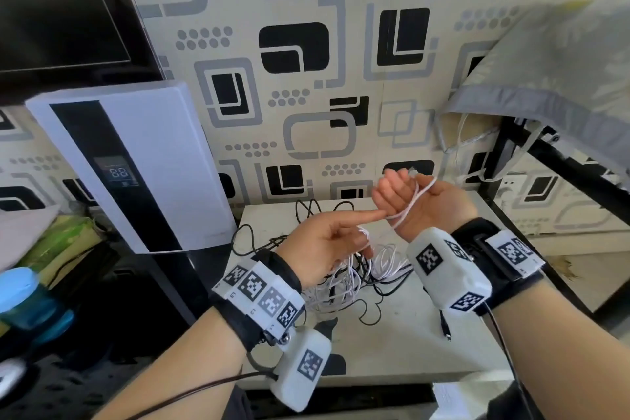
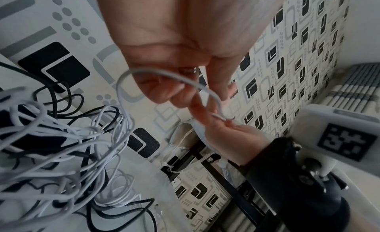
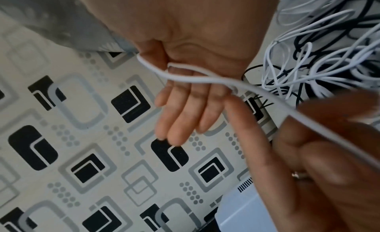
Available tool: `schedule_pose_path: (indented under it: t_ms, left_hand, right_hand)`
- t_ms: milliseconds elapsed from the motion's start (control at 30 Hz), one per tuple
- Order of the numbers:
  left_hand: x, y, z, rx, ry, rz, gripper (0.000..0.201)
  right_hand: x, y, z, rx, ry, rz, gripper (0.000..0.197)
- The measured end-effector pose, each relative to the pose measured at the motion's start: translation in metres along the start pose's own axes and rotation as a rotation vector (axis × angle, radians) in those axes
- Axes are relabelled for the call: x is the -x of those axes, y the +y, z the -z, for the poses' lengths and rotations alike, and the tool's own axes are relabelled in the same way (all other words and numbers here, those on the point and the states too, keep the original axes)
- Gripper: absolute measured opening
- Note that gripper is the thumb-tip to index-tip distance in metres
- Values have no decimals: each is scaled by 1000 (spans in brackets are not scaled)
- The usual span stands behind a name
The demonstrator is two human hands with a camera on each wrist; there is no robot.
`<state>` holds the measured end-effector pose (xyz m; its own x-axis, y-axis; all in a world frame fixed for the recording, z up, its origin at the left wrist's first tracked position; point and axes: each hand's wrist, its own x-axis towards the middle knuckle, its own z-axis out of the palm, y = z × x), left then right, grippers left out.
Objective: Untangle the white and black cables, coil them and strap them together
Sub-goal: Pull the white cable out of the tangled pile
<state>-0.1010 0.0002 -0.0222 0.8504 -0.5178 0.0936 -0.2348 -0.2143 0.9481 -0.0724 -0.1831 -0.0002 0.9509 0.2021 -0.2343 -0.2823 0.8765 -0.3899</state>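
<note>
The white cable (image 1: 413, 200) runs in a loop across the palm of my right hand (image 1: 397, 193), which is raised above the table with fingers (image 3: 180, 115) nearly straight; the cable's end sticks up by the thumb. My left hand (image 1: 327, 242) grips the same white cable (image 3: 320, 126) a little lower, index finger stretched toward the right palm, other fingers curled. Below both hands the rest of the white cable (image 2: 68, 138) lies tangled with the black cable (image 1: 375, 286) on the white table (image 1: 409, 358). A black plug (image 1: 445, 329) lies by my right wrist.
A white appliance with a dark display strip (image 1: 136, 164) leans at the table's left edge, under a dark screen (image 1: 51, 10). A blue bottle (image 1: 27, 300) stands at far left. Grey cloth (image 1: 545, 79) hangs over a black frame (image 1: 562, 164) on the right. Patterned wall behind.
</note>
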Motion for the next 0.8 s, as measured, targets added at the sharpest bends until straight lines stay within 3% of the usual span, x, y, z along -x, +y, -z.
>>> schedule_pose_path:
  t_ms: [67,167,333,433,567,667,800]
  left_hand:
    - [-1,0,5,-41,9,-7,30]
    - [0,1,11,-79,-37,-17,17]
    - [-1,0,12,-26,9,30,25]
    - [-2,0,13,-95,29,47,25]
    - [-1,0,23,-136,169,26,30]
    - [-1,0,33,-59,298,-16,33]
    - [-3,0,34,210,391,-31,32]
  right_hand:
    - [4,-4,0,-5,-14,-9,43]
    - [11,-11,0,-19,-145,-108,29]
    - [11,-17,3,-41,-230,-83,19]
    - [12,-23,3,23,-204,-50,26]
    - [9,-48,9,30,-42,102,44]
    - [13,-63,13,-24,4,193,36]
    - [14,-65,10,174,-4,226,49]
